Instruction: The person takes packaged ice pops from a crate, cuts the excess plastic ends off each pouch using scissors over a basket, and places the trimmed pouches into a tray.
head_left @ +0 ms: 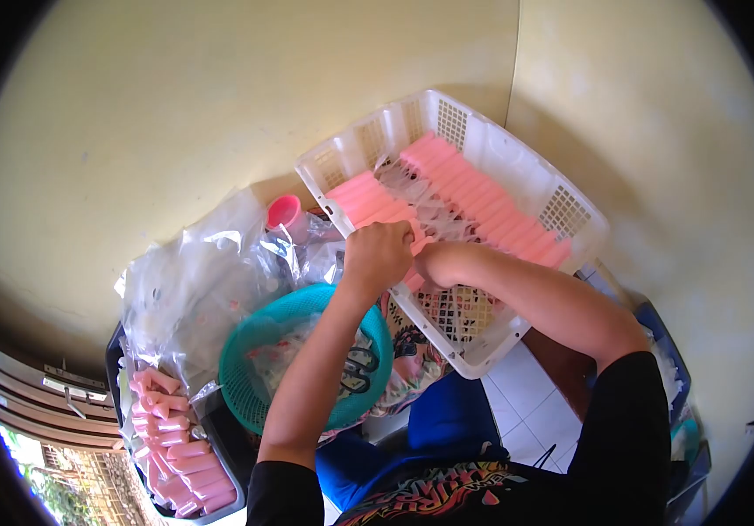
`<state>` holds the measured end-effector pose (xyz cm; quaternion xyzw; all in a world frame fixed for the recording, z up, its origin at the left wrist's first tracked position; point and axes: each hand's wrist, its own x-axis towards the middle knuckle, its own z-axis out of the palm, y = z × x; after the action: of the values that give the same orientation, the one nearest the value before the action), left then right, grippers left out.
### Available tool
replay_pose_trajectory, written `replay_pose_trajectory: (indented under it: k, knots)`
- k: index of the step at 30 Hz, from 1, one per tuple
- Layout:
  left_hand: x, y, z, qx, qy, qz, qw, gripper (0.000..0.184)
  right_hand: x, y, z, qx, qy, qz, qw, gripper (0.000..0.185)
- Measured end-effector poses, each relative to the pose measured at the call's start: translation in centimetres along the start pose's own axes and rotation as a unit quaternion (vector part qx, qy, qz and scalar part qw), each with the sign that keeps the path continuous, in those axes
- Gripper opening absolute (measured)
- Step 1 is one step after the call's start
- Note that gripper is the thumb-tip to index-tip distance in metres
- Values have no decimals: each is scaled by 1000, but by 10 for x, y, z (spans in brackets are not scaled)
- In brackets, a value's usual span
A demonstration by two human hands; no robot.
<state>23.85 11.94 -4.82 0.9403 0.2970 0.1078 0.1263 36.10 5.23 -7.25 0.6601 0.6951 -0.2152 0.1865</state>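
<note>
My left hand (380, 256) is curled closed above the near-left rim of a white plastic crate (447, 346). What its fingers hold, if anything, is hidden behind the knuckles. Right beside it, my right hand (434, 266) reaches down inside the crate, bent at the wrist, with its fingers out of sight. Close to both hands lie pink tube-shaped packets (368, 200) in clear plastic. A second long row of pink packets (486, 197) runs along the far side, and loose clear plastic ends (434, 210) fill the strip between the rows.
A teal basket (230, 368) holding scissors (359, 368) and plastic stands below my left forearm. Clear plastic bags (206, 280) and a pink cup (285, 212) are to the left. A dark bin (228, 438) at lower left holds more pink packets. Walls rise behind the crate.
</note>
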Motion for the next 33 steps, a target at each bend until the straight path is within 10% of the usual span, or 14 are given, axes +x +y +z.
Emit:
replay_pose_trajectory:
  k: [12,19,22,25,31,33]
  knots:
    - [-3,-1,0,1,17,52,998,24,31,-2,14,-87,-152,40,984,39]
    - [-4,3,-7,-6,2,41,999,23,30,24,34,19,-21,-123,992,49]
    - [-4,5,-8,-2,-10,31,999,22,51,29,54,-105,-125,38,986,58]
    - [-3,4,-3,0,-12,20,1000,20,-11,2,6,-58,-39,-108,992,61]
    - [-1,1,-1,3,-9,22,1000,18,6,5,-8,-3,-170,86,982,44]
    - [-2,1,-1,10,-7,23,1000,18,-13,19,-5,110,36,0,993,32]
